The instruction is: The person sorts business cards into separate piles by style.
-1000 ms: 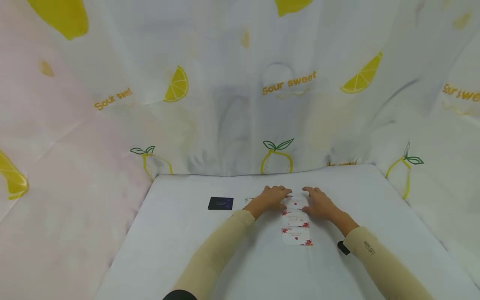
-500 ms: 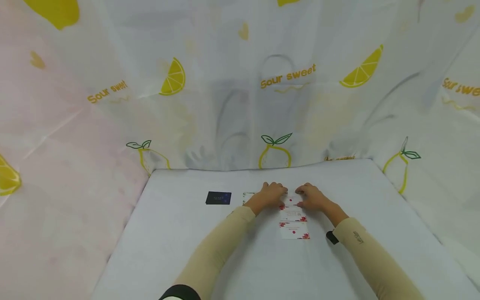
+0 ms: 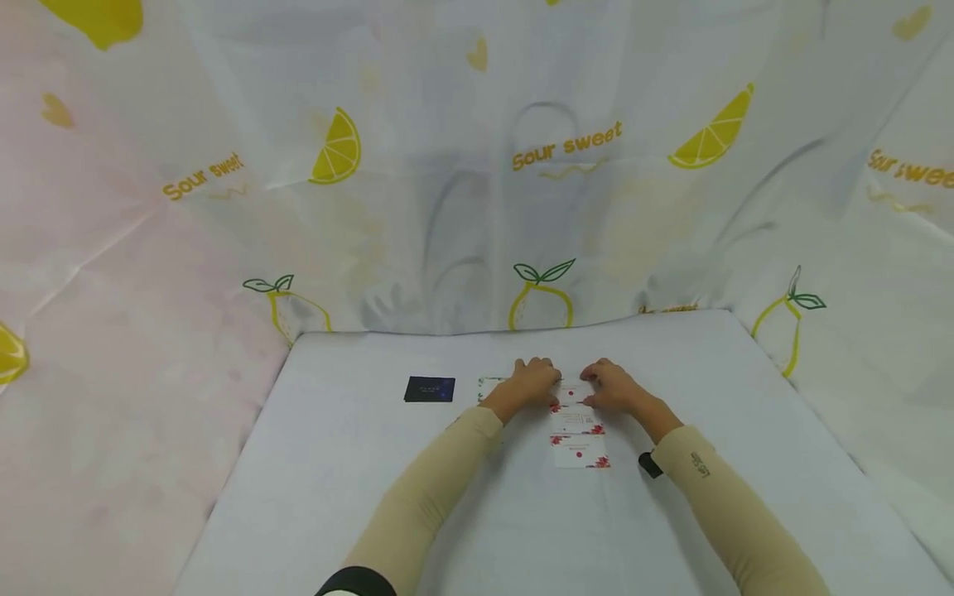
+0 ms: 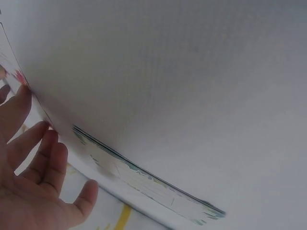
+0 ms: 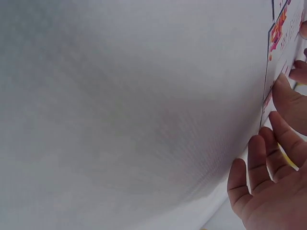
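Three white business cards with red floral corners form a column in the head view: a far card [image 3: 572, 391], a middle card [image 3: 575, 420] and a near card [image 3: 580, 453]. My left hand [image 3: 535, 381] is at the far card's left edge, thumb and fingertips touching it. At its right edge my right hand [image 3: 617, 389] does the same. In the left wrist view the fingers [image 4: 50, 163] are loosely bent, the outer ones off the card. The right wrist view shows similarly relaxed fingers [image 5: 258, 155] along the edge.
Left of the left hand lies a small stack of white cards with green leaf print [image 3: 489, 387], partly behind that hand. Farther left is a stack of black cards [image 3: 429, 389]. A lemon-print curtain [image 3: 462, 207] hangs at the white table's [image 3: 358, 472] back edge.
The right hand has come in leftward, so its fingers now meet the far card's right edge. The left hand keeps at the left edge. The head view has shifted slightly.
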A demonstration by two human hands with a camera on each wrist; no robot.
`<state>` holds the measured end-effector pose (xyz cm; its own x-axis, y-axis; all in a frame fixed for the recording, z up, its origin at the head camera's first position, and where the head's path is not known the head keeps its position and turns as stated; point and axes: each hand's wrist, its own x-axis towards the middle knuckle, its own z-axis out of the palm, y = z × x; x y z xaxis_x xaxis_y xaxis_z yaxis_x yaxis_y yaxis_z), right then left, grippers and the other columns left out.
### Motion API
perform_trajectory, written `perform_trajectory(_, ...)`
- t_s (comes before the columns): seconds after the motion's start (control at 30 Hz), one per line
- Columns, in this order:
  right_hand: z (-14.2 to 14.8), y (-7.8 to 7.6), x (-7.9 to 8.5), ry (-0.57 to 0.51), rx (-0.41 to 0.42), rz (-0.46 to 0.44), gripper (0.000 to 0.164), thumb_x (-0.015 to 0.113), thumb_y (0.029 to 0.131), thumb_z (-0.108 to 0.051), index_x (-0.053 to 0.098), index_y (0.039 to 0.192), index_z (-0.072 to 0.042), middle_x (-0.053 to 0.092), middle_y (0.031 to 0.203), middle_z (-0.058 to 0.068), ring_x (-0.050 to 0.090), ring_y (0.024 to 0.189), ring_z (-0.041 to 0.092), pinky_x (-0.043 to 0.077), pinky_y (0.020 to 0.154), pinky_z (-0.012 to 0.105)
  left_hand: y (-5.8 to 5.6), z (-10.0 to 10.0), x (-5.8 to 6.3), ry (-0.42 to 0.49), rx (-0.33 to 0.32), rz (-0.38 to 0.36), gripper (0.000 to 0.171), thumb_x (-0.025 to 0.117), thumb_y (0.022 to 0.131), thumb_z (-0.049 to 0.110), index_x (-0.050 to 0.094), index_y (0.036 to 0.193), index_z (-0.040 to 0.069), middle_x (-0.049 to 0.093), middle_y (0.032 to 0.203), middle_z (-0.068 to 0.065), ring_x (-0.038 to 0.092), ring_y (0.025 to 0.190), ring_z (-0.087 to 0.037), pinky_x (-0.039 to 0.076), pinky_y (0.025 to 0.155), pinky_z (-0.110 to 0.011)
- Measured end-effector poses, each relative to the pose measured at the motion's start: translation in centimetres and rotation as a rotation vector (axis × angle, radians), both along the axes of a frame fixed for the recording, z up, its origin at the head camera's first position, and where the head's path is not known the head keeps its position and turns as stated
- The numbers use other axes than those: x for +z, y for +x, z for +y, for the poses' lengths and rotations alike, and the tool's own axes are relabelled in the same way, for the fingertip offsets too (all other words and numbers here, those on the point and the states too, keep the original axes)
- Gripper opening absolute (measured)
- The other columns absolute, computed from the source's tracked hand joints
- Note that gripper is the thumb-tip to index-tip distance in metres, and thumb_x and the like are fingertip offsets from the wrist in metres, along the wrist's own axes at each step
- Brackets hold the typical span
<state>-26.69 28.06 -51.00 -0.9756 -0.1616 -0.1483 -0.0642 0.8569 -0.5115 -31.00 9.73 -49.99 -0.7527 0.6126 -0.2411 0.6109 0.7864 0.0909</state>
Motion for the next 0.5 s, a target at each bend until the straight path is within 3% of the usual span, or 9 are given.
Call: perform_trajectory(0.5,-0.41,0.3,-0.21,0.024,-0.013,-0.008,0.042,0.076,0.086,-0.014,0.062,0.123,-0.001,0.055,0.128,0.02,0.051,0.121,0.038,0.04,0.106,0.055,0.2,-0.13,-0.21,-0.001,0.013,-0.012,0.045,0.069,0.092,0.038,0.061,0.132,0.02,0.057,0.13,-0.001,0.05,0.125,-0.022,0.034,0.112,-0.052)
